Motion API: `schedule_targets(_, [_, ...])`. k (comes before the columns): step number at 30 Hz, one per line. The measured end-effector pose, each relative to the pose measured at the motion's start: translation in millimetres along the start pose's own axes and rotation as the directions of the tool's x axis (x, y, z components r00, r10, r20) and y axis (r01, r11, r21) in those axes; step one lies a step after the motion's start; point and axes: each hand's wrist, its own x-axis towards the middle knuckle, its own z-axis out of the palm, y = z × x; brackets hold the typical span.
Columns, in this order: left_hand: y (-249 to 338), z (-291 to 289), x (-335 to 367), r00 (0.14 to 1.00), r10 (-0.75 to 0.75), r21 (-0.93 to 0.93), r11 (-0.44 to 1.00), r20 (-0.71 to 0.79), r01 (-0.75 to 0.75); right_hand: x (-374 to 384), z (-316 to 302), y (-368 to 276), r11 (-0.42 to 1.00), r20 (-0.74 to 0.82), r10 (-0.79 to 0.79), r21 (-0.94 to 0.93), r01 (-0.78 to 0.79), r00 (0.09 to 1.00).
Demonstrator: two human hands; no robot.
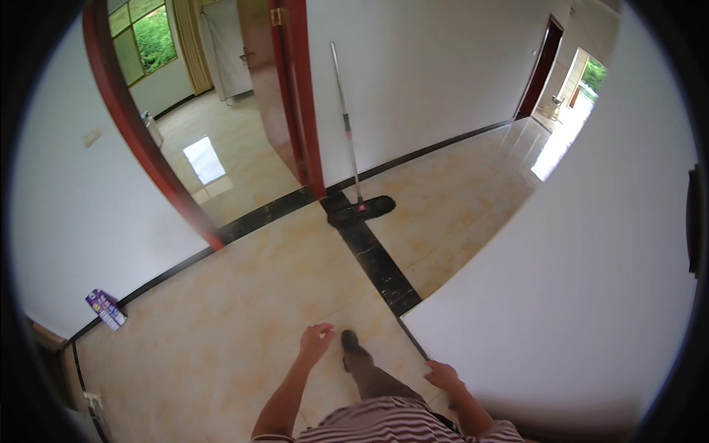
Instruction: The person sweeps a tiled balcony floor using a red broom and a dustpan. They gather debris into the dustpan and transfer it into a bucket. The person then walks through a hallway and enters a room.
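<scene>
My left hand (317, 343) hangs over the tiled floor, its fingers curled in, and I see nothing in it. On the other side, my right hand (444, 375) is also curled, close to the foot of the white wall on my right; its palm side is hidden. Neither hand touches the mop (380, 206) ahead of me. That mop has a wide, fuzzy black head on the floor and a long silver pole leaning on the far wall. One dark shoe (349, 340) shows between my hands, stepping forward.
A red-framed doorway (297, 96) with its door open leads into a room with a window. The corridor floor (458, 199) runs off to the right behind the wall corner (405, 317). A purple and white carton (107, 309) leans by the left wall. A black stone strip (377, 262) crosses the floor.
</scene>
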Motion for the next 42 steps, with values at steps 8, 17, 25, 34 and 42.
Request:
schedule_targets(8, [-184, -36, 102, 0.994, -0.034, 0.389, 0.921, 0.108, -0.011, 287, -67, -115, 0.92, -0.019, -0.066, 0.387, 0.068, 0.998])
schedule_targets(17, [-170, -75, 392, 0.606, -0.693, 0.532, 0.707, 0.39, 0.466, 421, -164, -95, 0.495, -0.208, 0.303, 0.868, 0.033, 0.93])
schedule_targets(25, [9, 107, 887, 0.848, 0.062, 0.589, 0.692, 0.526, -0.416, 398, -106, 99, -0.054, 0.175, 0.761, 0.977, -0.208, 0.625])
schedule_targets(34, [304, 363, 1055, 0.788, 0.275, -0.109, 0.96, 0.551, -0.259, 569, -348, 192, -0.008, 0.163, 0.75, 0.972, -0.237, 0.641])
schedule_targets(42, [278, 455, 1084, 0.519, -0.348, 0.429, 0.902, 0.781, -0.04, 777, -670, 273, 0.264, -0.162, 0.601, 0.965, -0.003, 0.782])
